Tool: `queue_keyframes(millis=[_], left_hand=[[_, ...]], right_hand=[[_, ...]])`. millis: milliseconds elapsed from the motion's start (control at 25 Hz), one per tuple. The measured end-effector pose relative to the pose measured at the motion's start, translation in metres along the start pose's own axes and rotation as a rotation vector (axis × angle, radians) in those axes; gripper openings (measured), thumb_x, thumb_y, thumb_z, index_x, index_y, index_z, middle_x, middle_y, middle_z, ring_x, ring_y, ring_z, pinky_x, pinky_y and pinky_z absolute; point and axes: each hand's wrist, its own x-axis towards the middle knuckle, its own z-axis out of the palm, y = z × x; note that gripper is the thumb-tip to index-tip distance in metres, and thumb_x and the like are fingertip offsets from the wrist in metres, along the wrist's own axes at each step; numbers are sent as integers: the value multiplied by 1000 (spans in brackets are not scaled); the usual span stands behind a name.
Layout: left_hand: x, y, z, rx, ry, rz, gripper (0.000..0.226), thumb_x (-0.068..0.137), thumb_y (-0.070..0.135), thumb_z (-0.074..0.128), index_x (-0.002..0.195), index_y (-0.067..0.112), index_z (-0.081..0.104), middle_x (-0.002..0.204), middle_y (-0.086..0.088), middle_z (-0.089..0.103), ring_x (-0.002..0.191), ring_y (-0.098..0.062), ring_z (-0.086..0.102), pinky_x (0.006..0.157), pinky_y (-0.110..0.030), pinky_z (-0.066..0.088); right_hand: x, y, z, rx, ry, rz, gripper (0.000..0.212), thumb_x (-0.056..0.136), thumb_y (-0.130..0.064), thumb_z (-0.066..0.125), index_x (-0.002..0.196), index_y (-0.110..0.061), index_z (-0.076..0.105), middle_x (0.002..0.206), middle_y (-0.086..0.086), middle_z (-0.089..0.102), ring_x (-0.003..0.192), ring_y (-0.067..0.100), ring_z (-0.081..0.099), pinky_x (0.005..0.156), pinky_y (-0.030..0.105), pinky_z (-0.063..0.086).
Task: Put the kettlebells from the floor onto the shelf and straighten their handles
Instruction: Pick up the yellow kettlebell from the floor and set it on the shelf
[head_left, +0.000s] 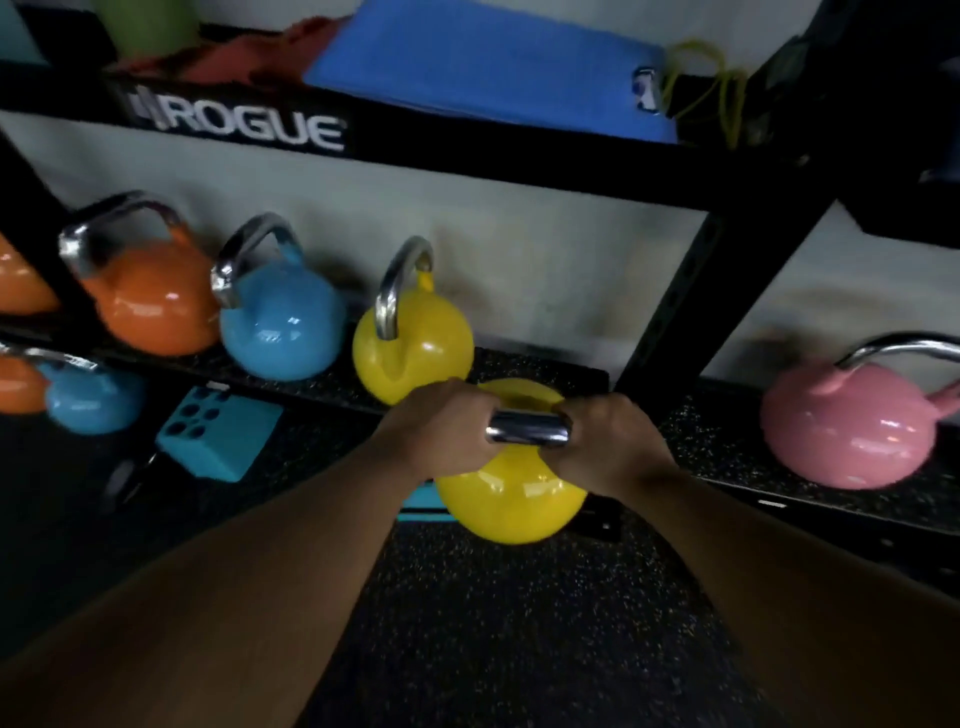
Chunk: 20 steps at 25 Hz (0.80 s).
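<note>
I hold a yellow kettlebell (511, 499) by its chrome handle (527, 427), my left hand (441, 431) gripping the handle's left end and my right hand (605, 441) its right end. It hangs in front of the black shelf's (550, 364) front edge, above the speckled floor. On the shelf stand a second yellow kettlebell (413, 345), a blue one (280, 322) and an orange one (153, 296), their chrome handles turned at differing angles. A pink kettlebell (852, 426) sits on the shelf section to the right.
A black upright post (680, 296) divides the shelf sections. Below at left are another blue kettlebell (93, 400), an orange one (21, 384) and a teal block (218, 431) with holes. The upper shelf holds a blue mat (483, 67) and yellow cord (711, 78).
</note>
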Motion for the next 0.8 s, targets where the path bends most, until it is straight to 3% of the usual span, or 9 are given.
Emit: queue_keyframes(millis=[80, 200, 320, 440, 600, 800], left_hand=[[40, -2, -13, 42, 39, 29, 26, 84, 35, 63, 104, 21, 72, 103, -10, 73, 95, -34, 68, 72, -37, 53], [95, -8, -12, 31, 79, 69, 22, 83, 30, 66, 102, 19, 72, 99, -11, 72, 91, -35, 68, 69, -38, 53], [127, -10, 11, -5, 61, 77, 21, 84, 26, 68, 101, 14, 71, 101, -13, 72, 95, -36, 67, 71, -38, 50], [154, -8, 22, -4, 114, 84, 26, 83, 27, 69, 105, 14, 71, 106, -14, 72, 101, -36, 66, 76, -37, 50], [197, -20, 17, -75, 123, 37, 24, 77, 23, 73, 98, 12, 71, 100, -17, 72, 99, -38, 66, 80, -38, 50], [236, -35, 14, -74, 106, -19, 33, 80, 20, 75, 107, 2, 69, 101, -22, 72, 99, -40, 65, 81, -38, 48]], right_hand=[[28, 16, -9, 38, 83, 27, 15, 70, -27, 68, 81, -16, 72, 79, 13, 74, 78, 39, 69, 61, 30, 46], [63, 38, -8, 114, 70, 129, 2, 74, -22, 64, 74, -23, 63, 73, 9, 66, 78, 36, 66, 60, 29, 43], [79, 55, 8, 157, 53, 207, 4, 77, -16, 64, 77, -20, 64, 69, 3, 56, 75, 34, 64, 59, 26, 39], [90, 73, 16, 163, 132, 230, 7, 75, -14, 68, 82, -15, 69, 70, 10, 64, 74, 32, 65, 60, 24, 36], [127, 83, 11, 181, 74, 265, 13, 78, -18, 66, 90, -16, 69, 74, 2, 57, 70, 21, 52, 61, 23, 34], [179, 94, 23, 196, 68, 295, 13, 78, -12, 64, 91, -14, 64, 84, 13, 66, 74, 31, 62, 59, 30, 42]])
